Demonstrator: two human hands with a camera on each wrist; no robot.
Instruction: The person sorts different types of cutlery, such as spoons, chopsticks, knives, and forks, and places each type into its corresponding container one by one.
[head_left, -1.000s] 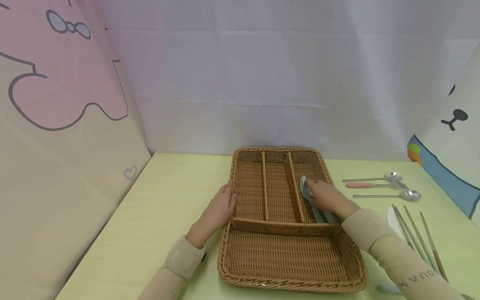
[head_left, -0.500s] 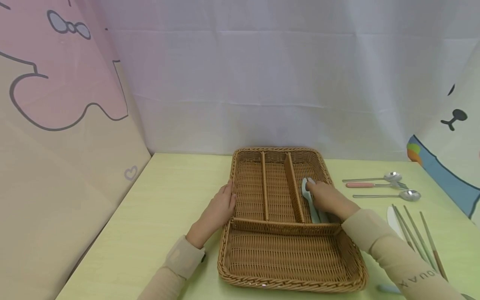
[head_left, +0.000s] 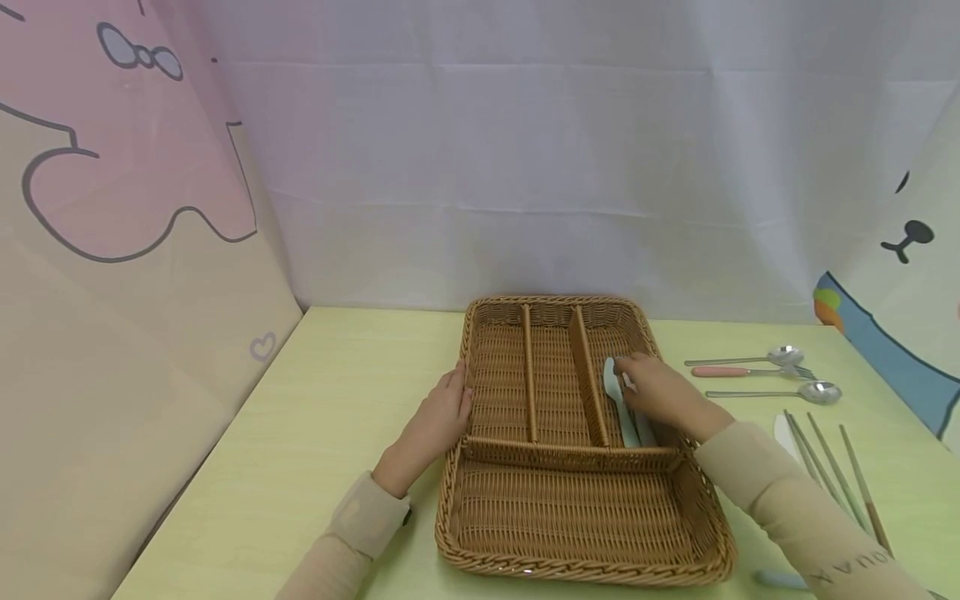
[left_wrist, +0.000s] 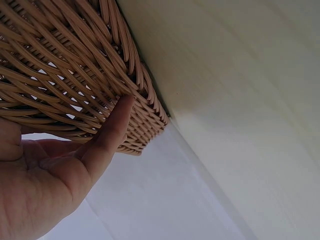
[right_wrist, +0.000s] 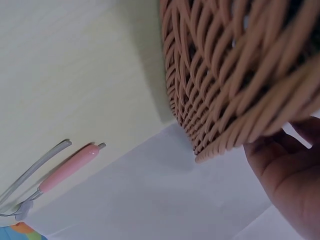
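Observation:
A brown wicker basket (head_left: 585,571) with several compartments stands on the table. My left hand (head_left: 423,425) lies at its left side; in the left wrist view that hand (left_wrist: 65,175) has a straight finger against the woven outer wall. In the right-hand upper compartment lies a pale green knife (head_left: 621,404). My right hand (head_left: 663,396) is over this compartment, its fingertips beside the knife's upper end, above another pale piece (head_left: 645,429) that it partly covers. In the right wrist view the basket rim (right_wrist: 280,107) hides the fingertips of my right hand (right_wrist: 290,175), so their hold cannot be told.
Right of the basket lie two metal spoons (head_left: 821,392), a pink-handled fork (head_left: 720,372), several chopsticks (head_left: 855,475) and a white-bladed knife (head_left: 783,437). A pale blue handle (head_left: 780,578) is near the front edge, by my right sleeve. Cloth hangs behind the table (head_left: 337,375).
My right hand has shifted slightly up and to the right over the compartment. Earlier the pale green knife shifted and came to lie straighter beside the other piece. My left hand has stayed in place.

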